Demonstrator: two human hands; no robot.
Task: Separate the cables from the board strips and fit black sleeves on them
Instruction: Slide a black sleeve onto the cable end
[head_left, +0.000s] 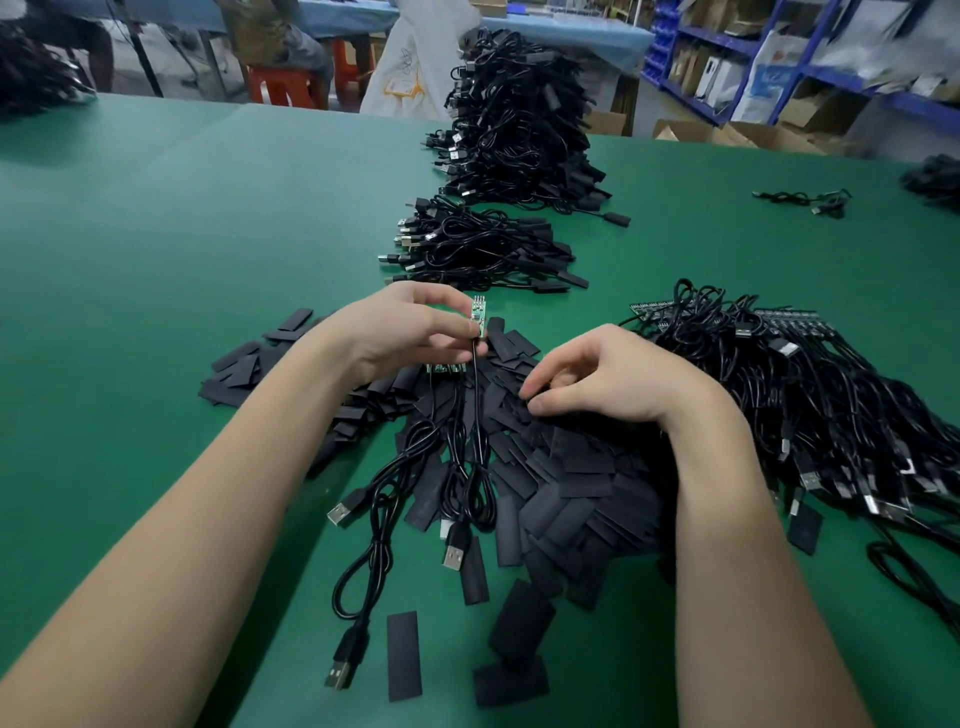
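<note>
Lying nearest the viewer on the green table (156, 218) are loose black sleeves (403, 654), flat and cut to length, which thicken into the big sleeve heap (561, 467) that serves here as the landmark. Across the heap's left side trail a few separated cables (384, 499), their USB plugs (340, 514) pointing toward the viewer.

Over the heap's far edge, the left hand (400, 327) pinches a small green board (478, 319) upright between thumb and fingers, its black lead hanging down; more green boards peek out below that hand. The right hand (608, 379), fingers curled down onto the top of the heap, seems to be picking at a sleeve, though whether it already holds one I cannot tell.

Right of the heap sprawls a large bundle of cables on board strips (810, 395), apparently not yet separated. Beyond the heap sits a small stack of sleeved cables (483, 249), and farther still a tall finished pile (519, 119).

Judging by these piles, much is done, yet the bundle on the right leaves plenty to do; the board in hand is not yet sleeved.
</note>
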